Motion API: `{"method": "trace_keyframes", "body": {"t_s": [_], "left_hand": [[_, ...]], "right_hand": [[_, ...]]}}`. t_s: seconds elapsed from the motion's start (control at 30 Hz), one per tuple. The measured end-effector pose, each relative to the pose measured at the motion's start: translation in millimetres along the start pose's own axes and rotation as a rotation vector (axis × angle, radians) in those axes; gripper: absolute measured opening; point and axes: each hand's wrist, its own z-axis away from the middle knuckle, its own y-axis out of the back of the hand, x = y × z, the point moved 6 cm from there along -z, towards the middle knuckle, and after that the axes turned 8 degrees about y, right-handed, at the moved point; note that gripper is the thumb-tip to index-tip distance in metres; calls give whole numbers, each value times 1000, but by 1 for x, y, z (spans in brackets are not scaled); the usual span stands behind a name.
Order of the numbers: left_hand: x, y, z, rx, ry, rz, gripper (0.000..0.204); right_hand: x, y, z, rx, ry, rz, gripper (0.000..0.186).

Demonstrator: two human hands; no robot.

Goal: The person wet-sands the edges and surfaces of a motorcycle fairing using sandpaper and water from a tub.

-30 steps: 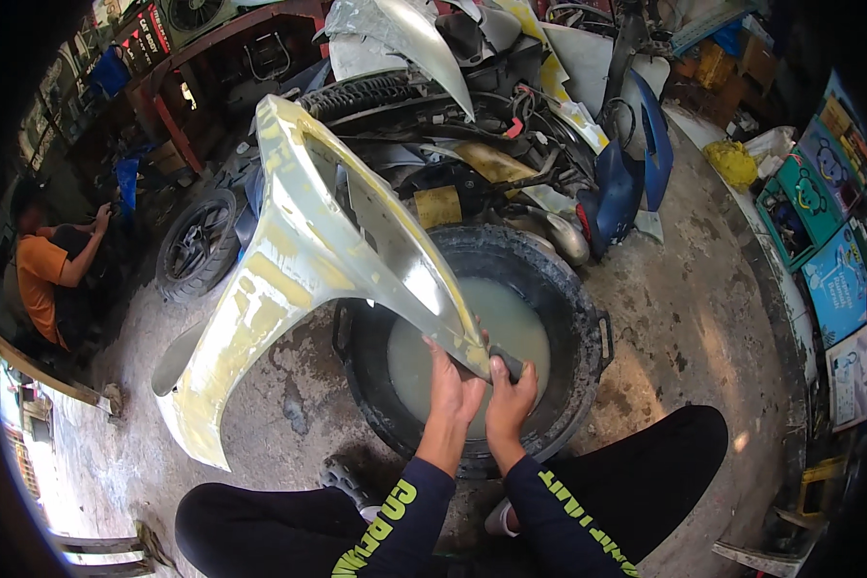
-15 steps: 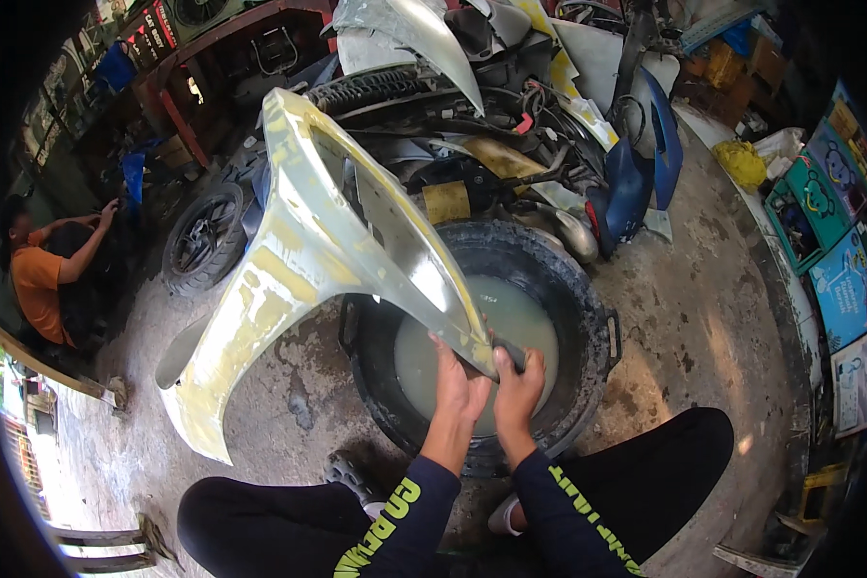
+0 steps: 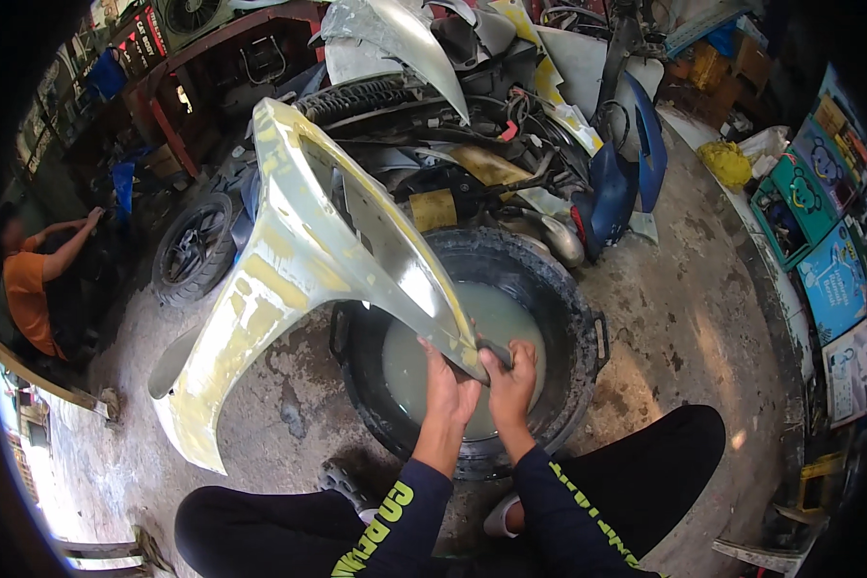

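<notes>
Fingers of the right hand (image 3: pixel 512 390) pinch a dark pad (image 3: pixel 496 354), pressed to the narrow tip of the panel (image 3: pixel 299 260), just right of centre in the frame. Left hand (image 3: pixel 450 395) grasps the same tip from below, thumb up along its side; its other fingers partly hidden.

Panel: forked, tilted, patchy yellow over pale grey. It spreads from the centre to the upper left and lower left of the frame. Whether its far end rests on anything, cannot tell.

Tip hangs over a black basin (image 3: pixel 572 385), centre; cloudy water (image 3: pixel 511 308) inside. Left of centre, a wheel (image 3: pixel 195 252); far left, a person in orange (image 3: pixel 27 299).

My reading: wet rubbing of the tip, surface work unfinished. The next stroke calls for a firm left brace and light, even pressure, pad flat to the curve; too hard, and the slim end might flex or slip. A wetting from the basin would suit if it drags.
</notes>
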Motion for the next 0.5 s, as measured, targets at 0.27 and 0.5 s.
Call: {"method": "trace_keyframes", "body": {"t_s": [0.27,0.5], "left_hand": [[-2,0,2,0,5,5,70],[-2,6,3,32,-5,-2,70]], "right_hand": [[3,4,12,16,18,5,37],[6,-5,6,64,-96,-120,36]]}}
